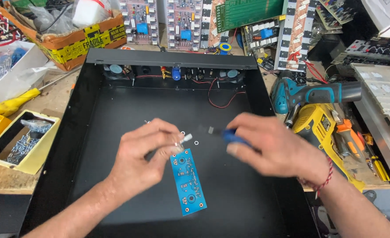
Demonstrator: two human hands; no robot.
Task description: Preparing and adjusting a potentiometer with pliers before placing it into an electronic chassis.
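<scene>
A person works over an open black metal chassis (115,132) on a cluttered bench, seen from above. The left hand (144,154) pinches a small pale part (185,139), perhaps a standoff or screw, at the far end of a narrow blue circuit board (188,187). The board lies flat on the chassis floor, running from just under the left fingertips toward the near edge. The right hand (274,150) is closed around a blue-handled tool (230,135), probably a screwdriver, whose blurred tip points left toward the pale part; tip and part are near each other, but whether they touch cannot be told.

Likely risks: the pale part is tiny and held only by fingertips, so a slip of the tool could knock it loose into the dark chassis. Small washers (196,142) lie loose just to the right of it and could be scattered by either hand. The board is not visibly fastened, so pressure at its far end could tip or slide it. A skidding tip could also scratch the board's copper side.

At the far wall of the chassis sit two small fans (115,70) and red wires (221,99). To the right lie a teal cordless drill (309,94) and a yellow drill (318,125). To the left, a yellow box of screws (23,141).
</scene>
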